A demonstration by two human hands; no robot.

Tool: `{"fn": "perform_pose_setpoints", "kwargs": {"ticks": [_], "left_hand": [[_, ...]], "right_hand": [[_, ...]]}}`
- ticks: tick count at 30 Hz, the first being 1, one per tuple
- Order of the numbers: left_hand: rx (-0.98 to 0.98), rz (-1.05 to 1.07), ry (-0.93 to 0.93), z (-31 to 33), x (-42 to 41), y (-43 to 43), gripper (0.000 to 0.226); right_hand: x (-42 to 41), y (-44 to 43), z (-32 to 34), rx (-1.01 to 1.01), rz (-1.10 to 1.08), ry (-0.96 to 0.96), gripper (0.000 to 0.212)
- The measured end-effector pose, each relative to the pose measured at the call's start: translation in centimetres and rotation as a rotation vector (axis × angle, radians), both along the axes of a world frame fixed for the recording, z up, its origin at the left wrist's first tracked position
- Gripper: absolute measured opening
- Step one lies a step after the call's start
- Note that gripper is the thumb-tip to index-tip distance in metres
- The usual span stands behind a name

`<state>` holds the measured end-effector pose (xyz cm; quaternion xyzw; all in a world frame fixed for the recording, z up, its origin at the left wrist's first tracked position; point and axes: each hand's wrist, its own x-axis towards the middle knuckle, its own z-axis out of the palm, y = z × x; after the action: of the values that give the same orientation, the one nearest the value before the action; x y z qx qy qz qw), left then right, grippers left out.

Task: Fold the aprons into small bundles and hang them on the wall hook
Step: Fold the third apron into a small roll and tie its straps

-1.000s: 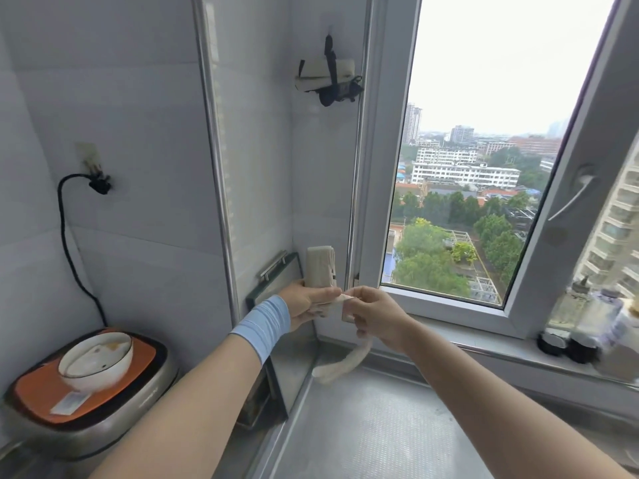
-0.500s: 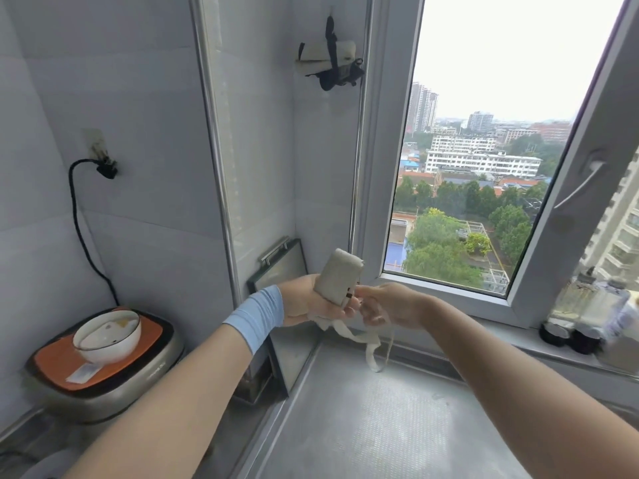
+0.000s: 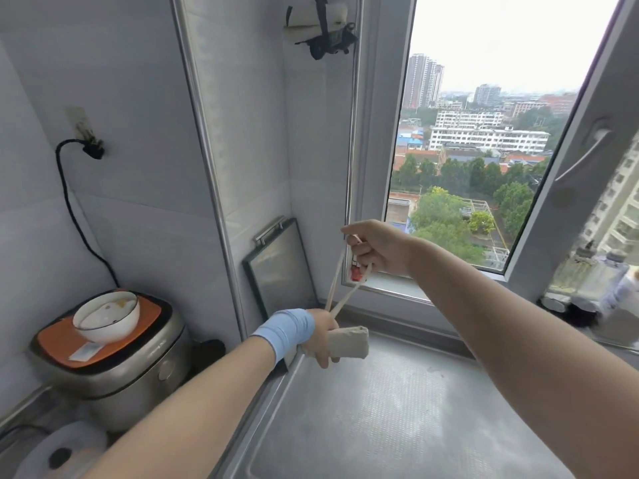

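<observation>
A small beige apron bundle (image 3: 349, 342) lies sideways in my left hand (image 3: 320, 335), whose fingers curl round it above the steel counter. Two beige straps (image 3: 337, 288) run taut from the bundle up to my right hand (image 3: 375, 248), which grips their ends in front of the window frame, with a small red tag hanging below its fingers. High on the tiled wall another rolled apron (image 3: 316, 25), beige with black straps, hangs from the wall hook (image 3: 323, 1) near the top edge.
A rice cooker (image 3: 110, 344) with a white bowl (image 3: 107, 316) on its orange lid stands at the left, its black cord plugged in above. A framed panel (image 3: 280, 267) leans in the corner. An open window sash (image 3: 574, 174) and bottles (image 3: 584, 281) are at the right.
My left hand has lowered and turned the bundle from upright to sideways. My right hand has risen and pulled the straps taut, where they hung slack before.
</observation>
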<state>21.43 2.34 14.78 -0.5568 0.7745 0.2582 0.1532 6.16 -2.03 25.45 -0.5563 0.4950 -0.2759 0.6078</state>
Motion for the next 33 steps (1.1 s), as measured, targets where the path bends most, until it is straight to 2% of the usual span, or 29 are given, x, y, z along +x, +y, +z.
{"fn": "perform_pose_setpoints", "kwargs": {"ticks": [3,7,11,15,17,19,22,25,29,33], "left_hand": [[-0.080,0.212,0.117,-0.5,1.2,-1.0,0.037],[-0.031,0.578,0.592,-0.8,4.4,-2.2,0.045],[-0.005,0.650,0.945,-0.7,6.1,-2.8,0.040],[0.092,0.603,1.168,-0.8,4.9,-2.2,0.043],[0.073,0.530,1.139,-0.8,4.1,-2.0,0.041],[-0.037,0.374,0.937,-0.9,3.7,-1.8,0.030],[-0.166,0.138,0.570,-2.2,3.5,-1.6,0.034],[-0.251,0.021,0.365,-4.1,3.2,-1.2,0.022],[-0.289,-0.052,0.228,-7.2,2.4,-1.4,0.019],[-0.298,-0.013,0.123,-10.4,1.4,-1.5,0.023]], "right_hand": [[0.1,1.2,-1.1,0.058,0.126,-0.146,0.031],[-1.7,2.1,-4.6,0.179,0.160,-0.369,0.019],[-3.4,3.0,-9.8,0.374,0.139,-0.560,0.014],[-3.3,3.1,-13.8,0.500,0.078,-0.587,0.018],[-3.1,2.8,-14.9,0.554,0.029,-0.492,0.018],[-3.1,1.9,-15.5,0.552,-0.016,-0.326,0.013],[-2.7,0.6,-15.3,0.478,-0.086,-0.051,0.016],[-1.2,0.0,-14.7,0.320,-0.151,0.192,0.015],[1.3,0.1,-15.9,0.086,-0.193,0.464,0.009],[1.8,1.3,-19.7,-0.085,-0.159,0.540,0.015]]}}
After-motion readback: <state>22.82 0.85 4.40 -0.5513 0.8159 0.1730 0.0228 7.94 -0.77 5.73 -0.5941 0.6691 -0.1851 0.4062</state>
